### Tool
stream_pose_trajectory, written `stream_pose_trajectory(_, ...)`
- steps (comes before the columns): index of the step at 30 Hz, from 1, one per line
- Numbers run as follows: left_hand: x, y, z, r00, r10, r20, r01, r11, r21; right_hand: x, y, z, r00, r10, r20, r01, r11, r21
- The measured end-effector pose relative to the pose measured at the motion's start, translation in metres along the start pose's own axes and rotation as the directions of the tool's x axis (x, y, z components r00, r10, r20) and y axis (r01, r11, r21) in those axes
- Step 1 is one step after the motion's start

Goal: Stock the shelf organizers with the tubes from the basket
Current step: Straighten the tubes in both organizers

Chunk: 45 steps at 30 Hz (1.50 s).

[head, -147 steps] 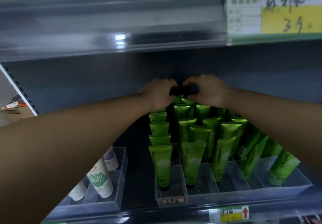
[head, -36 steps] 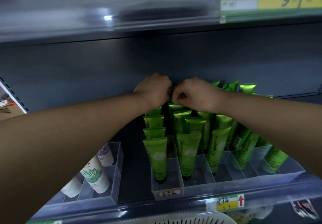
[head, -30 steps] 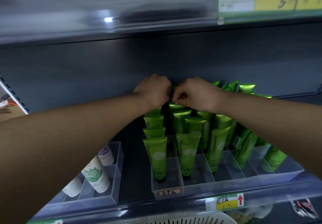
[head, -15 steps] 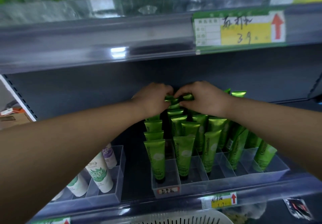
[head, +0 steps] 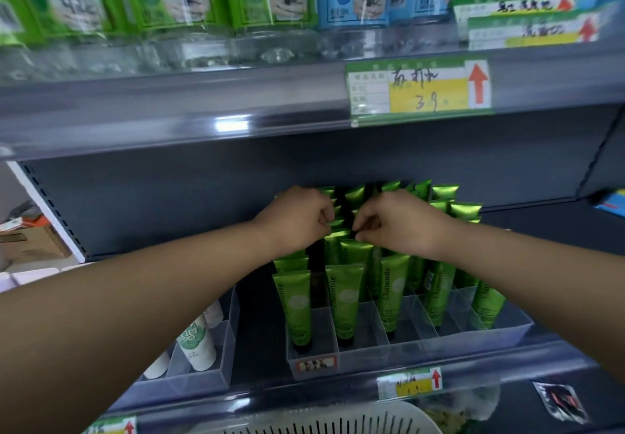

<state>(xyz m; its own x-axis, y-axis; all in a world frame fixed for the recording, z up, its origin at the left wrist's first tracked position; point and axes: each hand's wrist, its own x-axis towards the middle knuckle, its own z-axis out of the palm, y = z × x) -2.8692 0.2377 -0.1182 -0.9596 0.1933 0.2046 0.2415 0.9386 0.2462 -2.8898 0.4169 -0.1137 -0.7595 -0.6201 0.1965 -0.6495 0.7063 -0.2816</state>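
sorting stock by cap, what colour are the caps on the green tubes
Black; the caps show best on the front tubes, head view.

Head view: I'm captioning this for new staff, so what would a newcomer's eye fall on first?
Rows of bright green Chamomile tubes stand in the clear organizer on the middle shelf. Over them the left hand and right hand meet, pinching tube tops. Above, a yellow price tag with a red arrow sits on the shelf edge.
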Motion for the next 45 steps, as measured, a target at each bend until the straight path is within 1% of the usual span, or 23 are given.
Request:
stream_pose_trajectory(4,0.001,0.005,0.005,0.999,0.005,0.04,-0.005,1.0,0.0,0.001,-0.003,0.004,0.999,0.007,0.034,-0.007,1.0,-0.011)
stream_pose_trajectory(9,0.001,0.007,0.011,0.999,0.011,0.038,-0.013,0.999,0.043,0.0,-0.005,0.011,0.997,0.01,0.076,-0.007,0.999,-0.038)
stream_pose_trajectory(15,0.002,0.005,0.013,1.0,-0.009,0.021,0.009,1.0,0.001,0.001,-0.004,0.013,0.998,0.05,0.05,-0.051,0.998,0.031)
stream_pose_trajectory(20,0.0,0.002,0.014,1.0,-0.022,0.009,0.022,0.999,-0.031,0.0,-0.006,0.015,0.997,0.049,0.056,-0.053,0.995,0.084)
stream_pose_trajectory(28,0.001,0.003,0.012,1.0,-0.02,-0.002,0.02,1.0,0.021,0.002,-0.014,0.016,0.998,0.021,0.06,-0.029,0.989,0.146)
stream_pose_trajectory(37,0.0,0.0,0.014,1.0,-0.019,-0.016,0.019,1.0,0.007,0.001,-0.017,0.021,0.997,-0.018,0.07,0.007,0.988,0.155)
stream_pose_trajectory(45,-0.004,-0.001,0.016,0.999,-0.026,-0.02,0.025,0.999,-0.032,-0.002,-0.018,0.023,0.997,-0.007,0.071,-0.003,0.99,0.144)
